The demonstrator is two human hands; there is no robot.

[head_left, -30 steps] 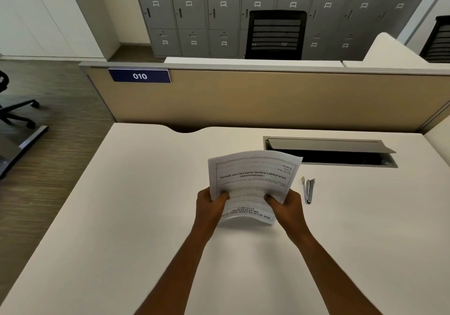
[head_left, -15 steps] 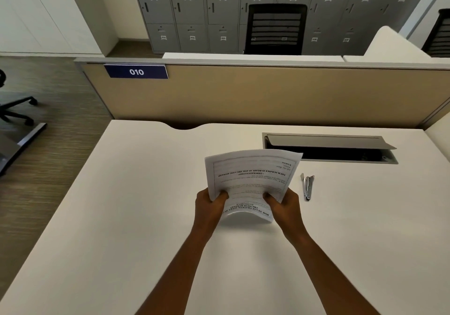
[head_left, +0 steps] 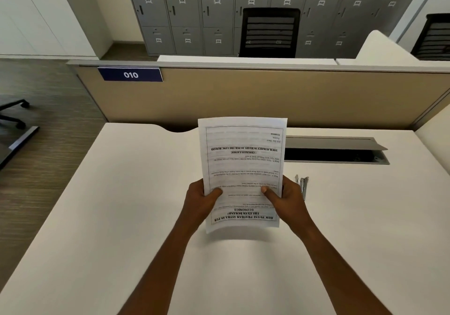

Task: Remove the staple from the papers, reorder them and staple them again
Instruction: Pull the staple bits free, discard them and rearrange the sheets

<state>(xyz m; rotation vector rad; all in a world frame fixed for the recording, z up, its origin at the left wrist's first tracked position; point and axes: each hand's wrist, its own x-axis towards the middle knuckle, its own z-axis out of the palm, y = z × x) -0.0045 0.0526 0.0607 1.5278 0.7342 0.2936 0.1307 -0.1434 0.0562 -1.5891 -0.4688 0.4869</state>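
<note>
I hold a set of printed white papers (head_left: 243,158) upright above the middle of the white desk, the text upside down to me. My left hand (head_left: 199,201) grips the lower left edge with the thumb on the front sheet. My right hand (head_left: 286,201) grips the lower right edge the same way. A small metal stapler (head_left: 302,185) lies on the desk just right of my right hand, partly hidden by it. No staple shows in the papers.
The white desk (head_left: 121,205) ends at a beige partition (head_left: 243,95) carrying a blue "010" sign (head_left: 130,74). An open cable tray (head_left: 336,155) is sunk into the desk behind the stapler. Grey lockers and a black chair stand beyond.
The papers, which were fanned and tilted forward, are now squared together and raised upright. Both hands have kept their grip on the lower edges.
</note>
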